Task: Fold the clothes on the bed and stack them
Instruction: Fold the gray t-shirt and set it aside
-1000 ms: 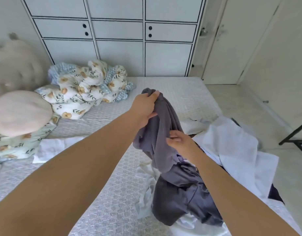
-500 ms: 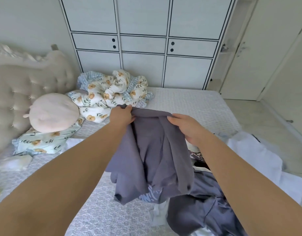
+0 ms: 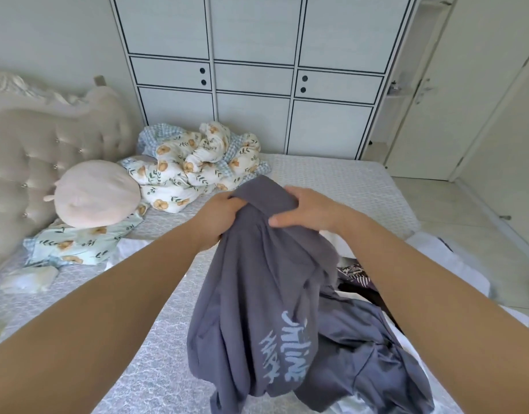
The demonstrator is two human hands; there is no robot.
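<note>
A grey shirt (image 3: pixel 251 294) with pale blue lettering hangs in front of me over the bed (image 3: pixel 331 180). My left hand (image 3: pixel 218 216) grips its top edge on the left. My right hand (image 3: pixel 305 210) holds the same edge on the right, thumb in front and fingers over the cloth. Its lower part drapes onto a pile of clothes at the lower right: another grey garment (image 3: pixel 373 363), a dark patterned piece (image 3: pixel 355 271) and white cloth (image 3: pixel 454 261).
A crumpled floral quilt (image 3: pixel 194 168) lies at the far side of the bed, a round pink cushion (image 3: pixel 96 194) and floral pillow (image 3: pixel 78 243) by the padded headboard (image 3: pixel 33 150). White cloth (image 3: pixel 128 249) lies mid-left. Wardrobe doors (image 3: pixel 254 79) stand behind; floor is to the right.
Both hands have come closer together at the top edge of the grey shirt, and the shirt has turned so its pale lettering now shows low down. My view has risen slightly.
</note>
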